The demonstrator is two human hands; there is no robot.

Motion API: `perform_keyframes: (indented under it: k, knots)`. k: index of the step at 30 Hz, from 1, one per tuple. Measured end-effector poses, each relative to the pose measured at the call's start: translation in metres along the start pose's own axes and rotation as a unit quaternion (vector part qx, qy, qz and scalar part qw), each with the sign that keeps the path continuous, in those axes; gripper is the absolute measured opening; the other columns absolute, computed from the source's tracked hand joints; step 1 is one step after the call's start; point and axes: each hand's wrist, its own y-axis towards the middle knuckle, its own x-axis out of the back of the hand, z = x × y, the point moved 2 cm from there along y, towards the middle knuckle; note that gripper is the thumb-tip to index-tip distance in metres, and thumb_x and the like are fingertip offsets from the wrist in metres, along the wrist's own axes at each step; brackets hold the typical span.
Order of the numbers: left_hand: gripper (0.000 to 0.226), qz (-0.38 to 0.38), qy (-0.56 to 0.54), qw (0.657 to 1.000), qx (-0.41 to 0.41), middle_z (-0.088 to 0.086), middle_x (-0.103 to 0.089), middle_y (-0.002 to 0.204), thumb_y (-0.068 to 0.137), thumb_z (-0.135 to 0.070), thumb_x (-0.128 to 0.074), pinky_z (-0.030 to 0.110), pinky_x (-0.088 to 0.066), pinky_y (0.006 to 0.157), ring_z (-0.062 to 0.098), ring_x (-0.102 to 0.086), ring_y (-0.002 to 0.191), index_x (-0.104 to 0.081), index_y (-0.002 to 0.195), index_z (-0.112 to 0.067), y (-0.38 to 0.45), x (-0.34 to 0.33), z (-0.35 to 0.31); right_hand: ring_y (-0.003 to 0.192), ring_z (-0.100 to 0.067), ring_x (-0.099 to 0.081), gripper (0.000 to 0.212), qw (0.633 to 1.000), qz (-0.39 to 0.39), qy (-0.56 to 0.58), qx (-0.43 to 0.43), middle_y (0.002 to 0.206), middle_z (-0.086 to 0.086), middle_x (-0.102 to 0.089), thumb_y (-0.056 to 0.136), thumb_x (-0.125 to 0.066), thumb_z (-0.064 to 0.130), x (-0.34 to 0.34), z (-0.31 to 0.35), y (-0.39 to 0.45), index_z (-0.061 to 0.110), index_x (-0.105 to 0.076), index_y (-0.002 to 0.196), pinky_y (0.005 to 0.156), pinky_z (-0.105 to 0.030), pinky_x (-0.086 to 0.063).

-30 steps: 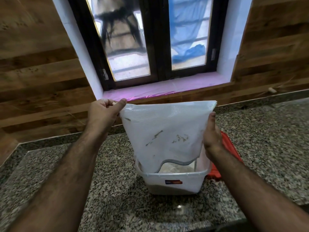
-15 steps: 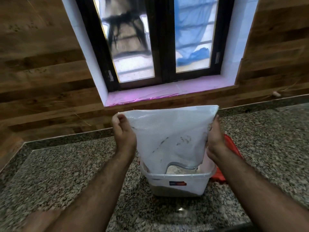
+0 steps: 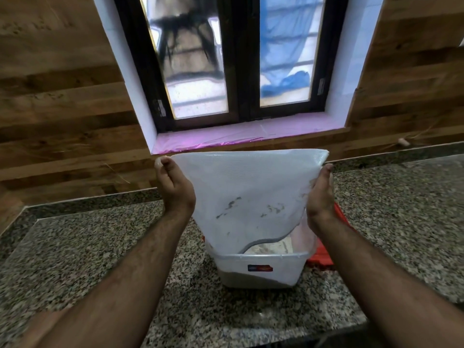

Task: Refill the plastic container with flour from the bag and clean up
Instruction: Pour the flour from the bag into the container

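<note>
flour could spill: left hand [image 3: 175,192] pinches, right hand [image 3: 320,197] grips the upended translucent white plastic bag [image 3: 248,194], its mouth inside the clear rectangular plastic container [image 3: 261,270] on the speckled granite counter [image 3: 100,259]; shaking might tip it.

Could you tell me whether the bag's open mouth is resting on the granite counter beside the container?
No, both hands hold the bag upended, with its mouth hanging down inside the plastic container, not on the counter.
</note>
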Motion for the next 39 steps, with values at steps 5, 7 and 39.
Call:
perform_keyframes:
  k: [5, 7, 39]
  knots:
    - [0.035, 0.012, 0.025, 1.0, -0.012, 0.003, -0.057, 0.096, 0.113, -0.03, -0.036, 0.0, -0.035, 0.078, -0.002, -0.048, 0.082, -0.063, 0.11, -0.007, -0.002, -0.003, -0.003, 0.143, -0.028, -0.05, 0.084, 0.861, -0.004, -0.236, 0.451, 0.156, -0.018, -0.052, 0.104, -0.035, 0.071, 0.005, 0.058, -0.006, 0.006, -0.045, 0.157, 0.117, -0.033, -0.039]
    - [0.034, 0.029, 0.04, 0.997, -0.053, 0.009, -0.057, 0.096, 0.113, -0.017, -0.038, -0.002, -0.034, 0.078, 0.0, -0.047, 0.084, -0.063, 0.114, 0.006, -0.007, -0.007, -0.008, 0.129, -0.031, -0.061, 0.071, 0.743, 0.077, -0.361, 0.559, 0.143, -0.015, -0.066, 0.105, -0.044, 0.062, -0.013, 0.081, -0.01, 0.007, -0.059, 0.147, 0.108, -0.043, -0.045]
    - [0.104, 0.373, 0.436, 0.733, -0.366, 0.007, 0.001, 0.182, 0.099, -0.083, -0.008, 0.055, 0.002, 0.136, 0.024, 0.001, 0.17, -0.008, 0.174, -0.011, -0.014, -0.015, -0.087, 0.052, -0.016, -0.035, 0.036, 0.596, 0.169, -0.393, 0.679, 0.061, -0.005, -0.05, 0.104, -0.068, 0.03, -0.074, 0.094, -0.015, 0.01, -0.056, 0.076, 0.052, -0.028, -0.029]
